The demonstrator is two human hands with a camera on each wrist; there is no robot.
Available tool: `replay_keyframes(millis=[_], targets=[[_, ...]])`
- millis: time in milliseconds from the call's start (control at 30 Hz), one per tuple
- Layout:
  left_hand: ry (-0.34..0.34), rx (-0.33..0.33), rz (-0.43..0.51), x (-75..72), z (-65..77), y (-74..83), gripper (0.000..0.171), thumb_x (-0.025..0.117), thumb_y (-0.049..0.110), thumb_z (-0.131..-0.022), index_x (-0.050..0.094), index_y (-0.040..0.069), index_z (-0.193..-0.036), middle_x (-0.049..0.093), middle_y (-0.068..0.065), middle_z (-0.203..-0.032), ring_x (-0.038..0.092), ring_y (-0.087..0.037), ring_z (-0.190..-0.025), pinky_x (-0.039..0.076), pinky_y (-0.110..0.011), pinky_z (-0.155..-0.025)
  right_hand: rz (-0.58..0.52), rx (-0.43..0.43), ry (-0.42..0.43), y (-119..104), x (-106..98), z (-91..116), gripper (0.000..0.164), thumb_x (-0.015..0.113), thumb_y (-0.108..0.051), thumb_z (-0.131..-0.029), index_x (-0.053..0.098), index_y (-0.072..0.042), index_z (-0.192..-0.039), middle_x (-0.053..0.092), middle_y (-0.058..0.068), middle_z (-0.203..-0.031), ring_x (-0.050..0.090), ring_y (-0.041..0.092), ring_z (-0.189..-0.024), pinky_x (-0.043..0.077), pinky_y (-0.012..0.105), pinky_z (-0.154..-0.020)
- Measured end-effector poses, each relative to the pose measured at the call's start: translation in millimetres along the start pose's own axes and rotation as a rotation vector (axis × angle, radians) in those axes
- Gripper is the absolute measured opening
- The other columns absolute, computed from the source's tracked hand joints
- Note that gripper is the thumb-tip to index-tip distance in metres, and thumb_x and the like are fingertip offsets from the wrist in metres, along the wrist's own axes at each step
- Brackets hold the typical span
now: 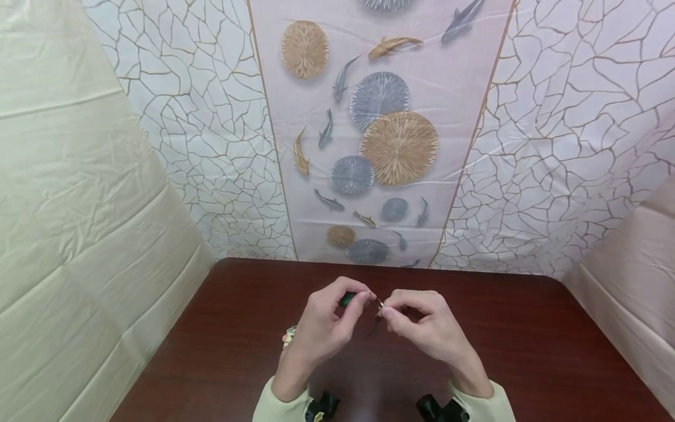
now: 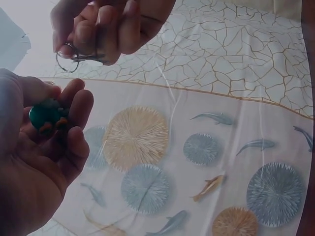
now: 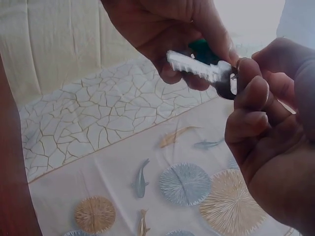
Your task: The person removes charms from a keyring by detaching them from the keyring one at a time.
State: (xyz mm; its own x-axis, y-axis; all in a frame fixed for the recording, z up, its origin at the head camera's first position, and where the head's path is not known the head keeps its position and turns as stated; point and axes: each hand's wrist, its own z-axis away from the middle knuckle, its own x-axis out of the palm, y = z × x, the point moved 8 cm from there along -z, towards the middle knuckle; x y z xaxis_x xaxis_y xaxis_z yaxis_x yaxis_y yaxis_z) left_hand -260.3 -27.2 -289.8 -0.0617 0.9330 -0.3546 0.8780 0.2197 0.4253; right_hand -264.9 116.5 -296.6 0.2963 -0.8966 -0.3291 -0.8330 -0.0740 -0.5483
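Observation:
Both hands meet above the dark table, fingertips close together. My left hand [image 1: 329,322] pinches a small glossy green trinket [image 2: 45,114] with orange bits at its lower side; fingers hide part of it. My right hand [image 1: 429,325] pinches a thin metal key ring [image 2: 58,63] between thumb and fingers. From the ring side hangs a silver toothed key [image 3: 194,66], which in the right wrist view points across toward the left hand, in front of the green trinket. Whether the trinket is joined to the ring cannot be made out.
A brown wooden table [image 1: 242,328] lies under the hands. A small multicoloured thing [image 1: 288,336] shows beside the left wrist, partly hidden. Behind the table hangs a patterned cloth [image 1: 459,223], with plain cream cloth [image 1: 105,264] on the left side.

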Motion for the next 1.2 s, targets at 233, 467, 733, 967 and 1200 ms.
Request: replay_keyframes(millis=[233,467,733,967,1200], targets=[[-0.032,-0.049,0.034,4.0,-0.2,-6.2,0.005,0.064,0.007,-0.094,0.066,0.010,-0.098,0.069,-0.003,-0.083,0.060,-0.007,-0.068,0.048,-0.012,-0.056,0.050,0.101,0.032,3,-12,6,0.025,0.059,0.016,-0.086,0.066,-0.007,-0.090,0.056,0.000,-0.068,0.052,0.007,-0.055,0.045,0.021,-0.048],[-0.146,-0.200,0.097,14.1,10.5,-25.2,0.004,0.061,0.013,-0.097,0.065,0.013,-0.096,0.073,-0.001,-0.085,0.068,-0.010,-0.076,0.053,-0.020,-0.058,0.214,0.193,-0.011,12,-27,18,0.021,0.065,0.007,-0.088,0.069,-0.014,-0.090,0.060,-0.008,-0.076,0.055,0.004,-0.069,0.045,0.022,-0.058],[-0.212,-0.359,-0.007,14.8,28.5,-53.9,0.009,0.062,0.013,-0.096,0.065,0.019,-0.091,0.071,0.009,-0.083,0.058,-0.003,-0.067,0.045,-0.019,-0.054,0.318,0.271,-0.029,25,-40,38,0.023,0.068,0.001,-0.088,0.070,-0.022,-0.088,0.060,-0.003,-0.091,0.053,0.002,-0.072,0.044,0.021,-0.054],[-0.249,-0.529,-0.081,15.2,45.3,-83.3,0.010,0.060,0.017,-0.096,0.065,0.022,-0.090,0.069,0.011,-0.081,0.052,-0.004,-0.059,0.044,-0.020,-0.055,0.244,0.410,-0.075,50,-48,59,0.013,0.064,-0.005,-0.094,0.071,-0.016,-0.094,0.066,0.003,-0.099,0.062,0.004,-0.066,0.051,0.026,-0.050],[-0.410,-0.697,-0.107,29.8,68.5,-122.0,0.012,0.059,0.023,-0.097,0.066,0.019,-0.089,0.071,-0.001,-0.082,0.055,-0.010,-0.063,0.045,-0.024,-0.056,0.168,0.638,-0.135,90,-61,87,0.014,0.060,-0.018,-0.098,0.071,-0.010,-0.095,0.069,0.009,-0.072,0.062,0.016,-0.057,0.053,0.032,-0.053]])
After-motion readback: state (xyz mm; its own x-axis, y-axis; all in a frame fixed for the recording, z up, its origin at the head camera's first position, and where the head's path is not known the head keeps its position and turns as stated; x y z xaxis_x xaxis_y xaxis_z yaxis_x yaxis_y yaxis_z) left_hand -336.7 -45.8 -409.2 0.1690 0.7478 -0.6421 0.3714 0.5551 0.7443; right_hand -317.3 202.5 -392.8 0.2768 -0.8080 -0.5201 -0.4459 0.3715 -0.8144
